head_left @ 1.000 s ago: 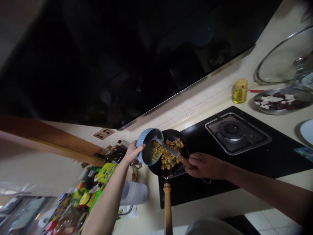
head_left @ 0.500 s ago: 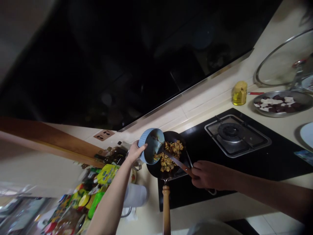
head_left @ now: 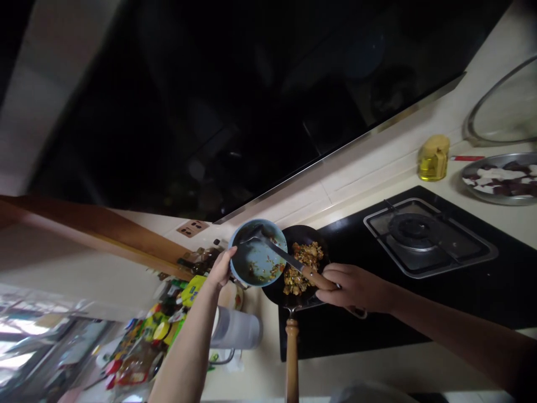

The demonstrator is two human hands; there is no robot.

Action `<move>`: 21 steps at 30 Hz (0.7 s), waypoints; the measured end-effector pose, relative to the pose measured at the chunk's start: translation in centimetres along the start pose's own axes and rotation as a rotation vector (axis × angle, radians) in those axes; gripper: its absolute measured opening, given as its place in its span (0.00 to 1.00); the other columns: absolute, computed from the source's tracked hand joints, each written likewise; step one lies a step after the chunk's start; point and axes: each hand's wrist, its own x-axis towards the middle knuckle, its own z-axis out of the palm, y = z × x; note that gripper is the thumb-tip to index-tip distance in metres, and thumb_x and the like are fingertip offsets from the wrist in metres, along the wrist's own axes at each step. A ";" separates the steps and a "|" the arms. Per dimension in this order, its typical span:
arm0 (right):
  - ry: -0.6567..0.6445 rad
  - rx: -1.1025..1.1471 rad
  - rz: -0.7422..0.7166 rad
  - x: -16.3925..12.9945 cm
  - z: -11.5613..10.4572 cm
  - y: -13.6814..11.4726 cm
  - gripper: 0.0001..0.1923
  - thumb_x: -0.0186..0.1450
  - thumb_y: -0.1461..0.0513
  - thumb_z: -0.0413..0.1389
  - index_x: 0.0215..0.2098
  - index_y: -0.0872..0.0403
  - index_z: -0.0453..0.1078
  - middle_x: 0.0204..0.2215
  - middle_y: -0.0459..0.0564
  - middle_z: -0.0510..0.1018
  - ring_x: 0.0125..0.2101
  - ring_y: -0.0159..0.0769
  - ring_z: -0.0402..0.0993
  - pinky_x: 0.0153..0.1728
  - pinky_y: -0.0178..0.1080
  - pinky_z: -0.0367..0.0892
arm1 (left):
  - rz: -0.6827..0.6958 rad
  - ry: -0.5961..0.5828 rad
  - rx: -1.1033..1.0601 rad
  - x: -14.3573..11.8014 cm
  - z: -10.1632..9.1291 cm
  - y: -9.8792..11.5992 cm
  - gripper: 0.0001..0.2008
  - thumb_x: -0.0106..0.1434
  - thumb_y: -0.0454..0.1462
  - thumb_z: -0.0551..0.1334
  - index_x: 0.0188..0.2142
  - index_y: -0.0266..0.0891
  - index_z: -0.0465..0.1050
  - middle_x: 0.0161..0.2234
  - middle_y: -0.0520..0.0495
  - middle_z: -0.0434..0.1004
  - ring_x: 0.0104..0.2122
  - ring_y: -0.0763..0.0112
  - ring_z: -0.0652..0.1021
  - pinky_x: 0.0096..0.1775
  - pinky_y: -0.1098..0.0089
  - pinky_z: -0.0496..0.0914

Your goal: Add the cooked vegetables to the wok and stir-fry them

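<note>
While the left hand (head_left: pixel 221 268) grips the blue bowl (head_left: pixel 257 258) by its rim, tilted beside the dark pan (head_left: pixel 302 267), the right hand (head_left: pixel 351 286) clamps the spatula (head_left: pixel 274 252); the bowl looks rigid, breakable, likely greasy inside.

well off to the right of the hands sits an unlit gas burner (head_left: pixel 419 230) on the black hob (head_left: pixel 470 280). beyond it – a yellow oil bottle (head_left: pixel 433 158) at the wall, a metal plate (head_left: pixel 499 178) of dark and white pieces, and a glass lid (head_left: pixel 499 106) leaning behind. below and left of the hands – a white cup (head_left: pixel 237 329) beside cluttered seasoning packets (head_left: pixel 159 330). a wall socket (head_left: pixel 193 228) sits just above.
</note>
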 end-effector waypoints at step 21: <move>0.123 0.423 0.250 -0.7 -0.8 1.1 0.11 0.66 0.64 0.52 0.46 0.52 0.70 0.29 0.48 0.74 0.30 0.30 0.70 0.31 0.32 0.67 | 0.228 0.154 0.133 -1.2 1.0 -2.1 0.25 0.49 0.51 0.62 0.38 0.34 0.71 0.34 0.44 0.76 0.35 0.61 0.76 0.39 0.64 0.70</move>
